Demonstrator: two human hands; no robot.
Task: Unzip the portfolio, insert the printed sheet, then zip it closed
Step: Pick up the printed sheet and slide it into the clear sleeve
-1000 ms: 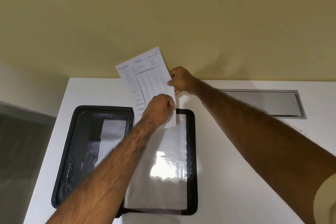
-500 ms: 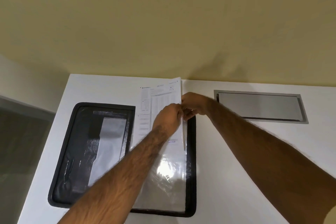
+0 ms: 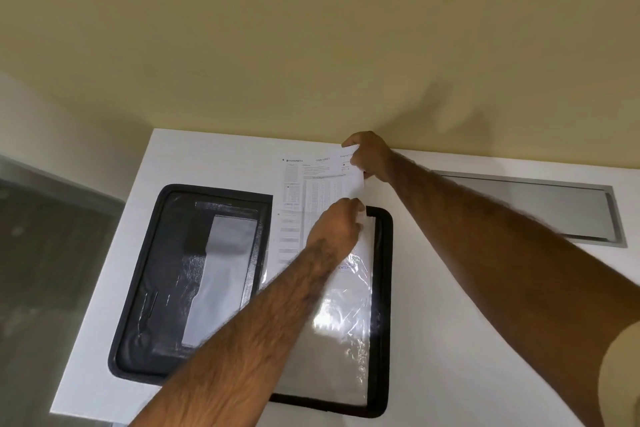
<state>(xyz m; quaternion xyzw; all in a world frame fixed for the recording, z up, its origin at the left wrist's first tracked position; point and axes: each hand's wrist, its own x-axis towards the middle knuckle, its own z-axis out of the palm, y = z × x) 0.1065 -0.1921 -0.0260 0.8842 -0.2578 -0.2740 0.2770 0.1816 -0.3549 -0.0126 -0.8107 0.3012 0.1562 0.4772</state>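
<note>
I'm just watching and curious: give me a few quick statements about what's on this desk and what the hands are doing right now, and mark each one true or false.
1. The portfolio lies open flat on the white desk. True.
2. The right hand pinches the far right corner of the printed sheet. True.
3. The left hand rests idle on the portfolio's dark left half. False: it is at the top edge of the clear plastic sleeve on the right half, closed on the sheet or the sleeve.
4. The sheet is blank. False: it carries printed text and tables.
5. A grey metal panel is set into the desk to the right. True.
6. The sheet is fully inside the sleeve. False: its upper part sticks out past the portfolio's far edge.
</note>
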